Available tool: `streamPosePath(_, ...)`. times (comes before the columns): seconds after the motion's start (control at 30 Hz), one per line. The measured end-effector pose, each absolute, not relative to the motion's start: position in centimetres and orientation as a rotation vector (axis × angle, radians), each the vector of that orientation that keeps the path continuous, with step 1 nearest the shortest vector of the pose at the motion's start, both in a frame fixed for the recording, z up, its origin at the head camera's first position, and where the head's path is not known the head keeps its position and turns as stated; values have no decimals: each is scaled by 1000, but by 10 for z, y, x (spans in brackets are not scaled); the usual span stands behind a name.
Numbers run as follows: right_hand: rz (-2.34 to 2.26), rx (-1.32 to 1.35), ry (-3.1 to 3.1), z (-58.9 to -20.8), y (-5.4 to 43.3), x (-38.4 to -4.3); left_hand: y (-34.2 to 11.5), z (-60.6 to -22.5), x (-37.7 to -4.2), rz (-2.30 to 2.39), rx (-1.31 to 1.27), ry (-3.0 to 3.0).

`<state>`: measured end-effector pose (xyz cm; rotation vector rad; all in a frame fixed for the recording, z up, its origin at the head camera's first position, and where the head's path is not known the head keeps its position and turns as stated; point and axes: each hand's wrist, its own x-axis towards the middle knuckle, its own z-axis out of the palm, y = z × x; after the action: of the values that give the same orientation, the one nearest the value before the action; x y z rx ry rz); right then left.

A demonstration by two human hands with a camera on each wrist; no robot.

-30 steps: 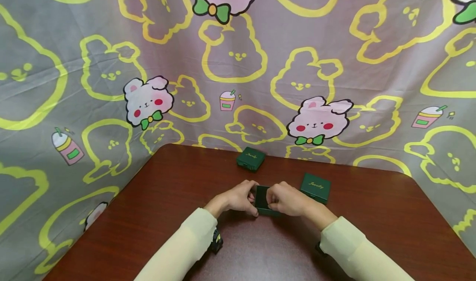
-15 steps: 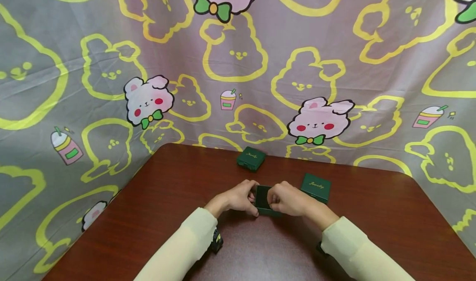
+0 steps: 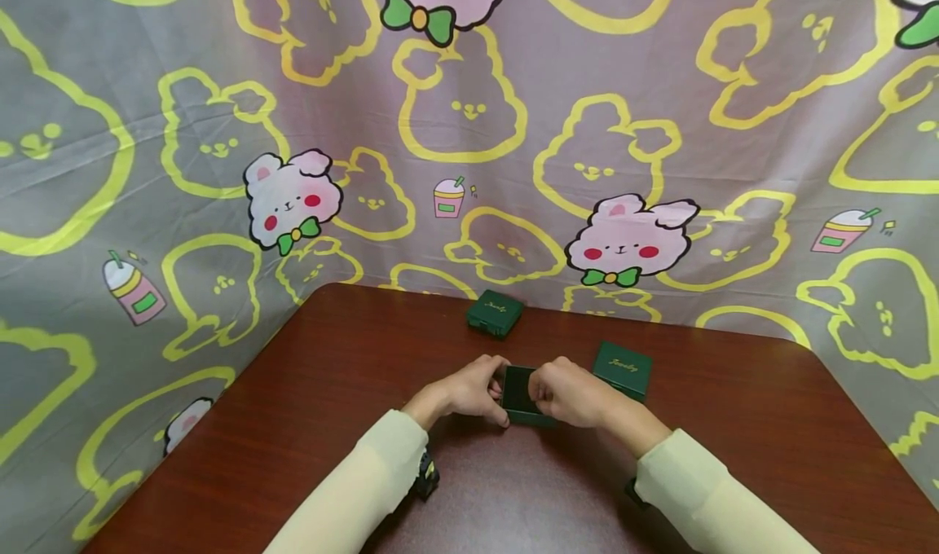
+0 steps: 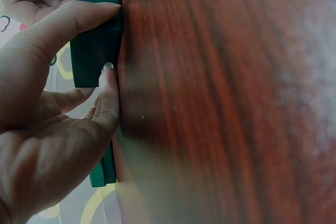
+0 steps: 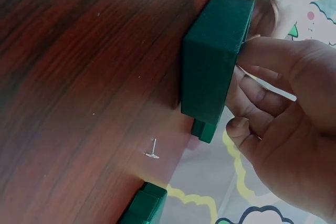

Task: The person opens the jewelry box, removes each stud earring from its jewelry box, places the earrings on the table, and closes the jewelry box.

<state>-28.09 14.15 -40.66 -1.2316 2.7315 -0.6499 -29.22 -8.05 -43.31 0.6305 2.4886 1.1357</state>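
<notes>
A small green jewelry box (image 3: 533,418) stands on the table with its dark inside showing at the top. My left hand (image 3: 473,391) grips its left side, the thumb along the near wall and the other fingers around the side, as the left wrist view also shows. My right hand (image 3: 570,393) is at the opening from the right, its fingers curled and their tips dipping behind the rim in the right wrist view. The box wall hides those fingertips; I cannot tell whether they pinch something.
Two green boxes with gold "Jewelry" lettering lie on the brown table (image 3: 352,350): one box (image 3: 495,313) at the back edge, another box (image 3: 622,368) right of my hands. A tiny silver pin-like piece (image 5: 153,153) shows on the table. Patterned cloth (image 3: 469,114) surrounds the table.
My right hand shifts very slightly at the box's opening. The left hand and the boxes stay where they were.
</notes>
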Motion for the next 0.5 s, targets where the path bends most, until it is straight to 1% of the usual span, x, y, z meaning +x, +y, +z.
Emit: streamPosePath(0.5, -654, -1284, 2734, -401, 144, -279, -81, -433, -292, 1132, 620, 2484)
